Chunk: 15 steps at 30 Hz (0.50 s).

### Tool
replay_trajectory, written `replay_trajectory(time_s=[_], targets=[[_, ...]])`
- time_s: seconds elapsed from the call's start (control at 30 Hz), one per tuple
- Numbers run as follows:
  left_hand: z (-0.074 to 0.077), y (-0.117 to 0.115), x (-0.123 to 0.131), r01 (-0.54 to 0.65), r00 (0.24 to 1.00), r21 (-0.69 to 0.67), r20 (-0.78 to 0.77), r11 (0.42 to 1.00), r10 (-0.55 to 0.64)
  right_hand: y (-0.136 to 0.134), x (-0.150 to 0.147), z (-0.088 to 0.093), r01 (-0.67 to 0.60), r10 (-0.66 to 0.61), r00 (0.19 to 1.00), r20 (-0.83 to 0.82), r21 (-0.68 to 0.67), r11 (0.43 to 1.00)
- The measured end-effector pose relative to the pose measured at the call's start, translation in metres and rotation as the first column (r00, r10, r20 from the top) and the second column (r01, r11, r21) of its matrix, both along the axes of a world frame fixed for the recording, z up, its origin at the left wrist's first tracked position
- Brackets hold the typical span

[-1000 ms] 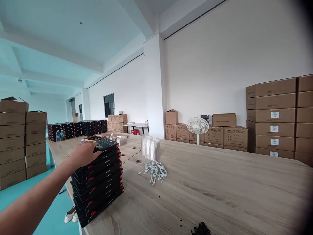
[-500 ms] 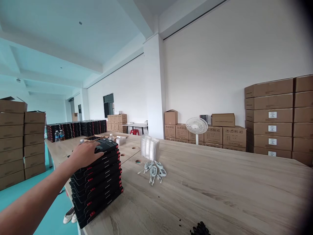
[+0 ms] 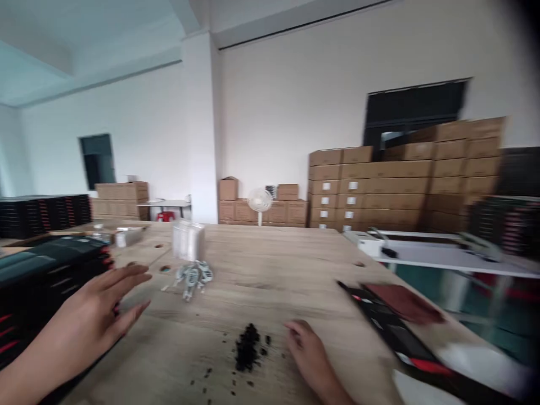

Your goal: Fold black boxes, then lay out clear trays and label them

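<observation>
My left hand point(image 3: 99, 315) is open, fingers stretched and thumb apart. It is beside the stack of flat black boxes with red marks point(image 3: 54, 275), holding nothing; whether it touches them I cannot tell. My right hand point(image 3: 310, 354) is low over the table, fingers curled in. What it holds, if anything, is hidden. Just left of it lies a pile of small black pieces point(image 3: 247, 347), with several loose ones scattered around. Farther back are coiled white cables point(image 3: 193, 277) and a bundle of clear plastic packaging point(image 3: 188, 241).
On the wooden table point(image 3: 270, 270), a long black item with red parts point(image 3: 392, 332) and a dark red flat piece point(image 3: 403, 302) lie at the right. More black boxes point(image 3: 42, 216) are at the far left. Brown cartons point(image 3: 379, 185) and a white fan point(image 3: 260, 200) stand behind.
The view has swung right. My left hand has come off the top of the black box stack to its right side. My right hand has come into view.
</observation>
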<state>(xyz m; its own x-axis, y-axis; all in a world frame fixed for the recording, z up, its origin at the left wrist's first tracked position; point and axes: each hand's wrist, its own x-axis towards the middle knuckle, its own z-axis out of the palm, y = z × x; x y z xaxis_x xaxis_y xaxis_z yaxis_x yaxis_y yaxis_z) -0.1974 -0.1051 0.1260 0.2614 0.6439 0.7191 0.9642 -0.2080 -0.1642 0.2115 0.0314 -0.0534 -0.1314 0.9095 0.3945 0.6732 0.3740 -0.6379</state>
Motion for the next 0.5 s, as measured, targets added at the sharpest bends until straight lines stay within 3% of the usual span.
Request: replay_trajectory(time_s=[0.07,0.13,0.3,0.4,0.5], targets=[[-0.03,0.019,0.036,0.156,0.987,0.003,0.035,0.988,-0.156,-0.007,0.001,0.011,0.11,-0.104,0.977,0.184,-0.02,0.994],[-0.057,0.038,0.079,0.28,0.955,-0.02,0.106,0.96,-0.276,-0.012,0.01,0.02,0.29,-0.25,0.888,0.387,-0.047,0.956],[-0.114,0.081,0.171,0.482,0.823,-0.16,0.421,0.861,-0.382,-0.013,0.055,0.045,0.642,-0.497,0.607,0.62,-0.014,0.767],[-0.138,0.095,0.19,0.561,0.735,-0.195,0.564,0.805,-0.376,-0.002,0.085,0.058,0.754,-0.563,0.485,0.669,0.007,0.657],[-0.149,0.097,0.187,0.621,0.666,-0.217,0.653,0.753,-0.36,0.009,0.11,0.07,0.811,-0.57,0.428,0.701,-0.02,0.585]])
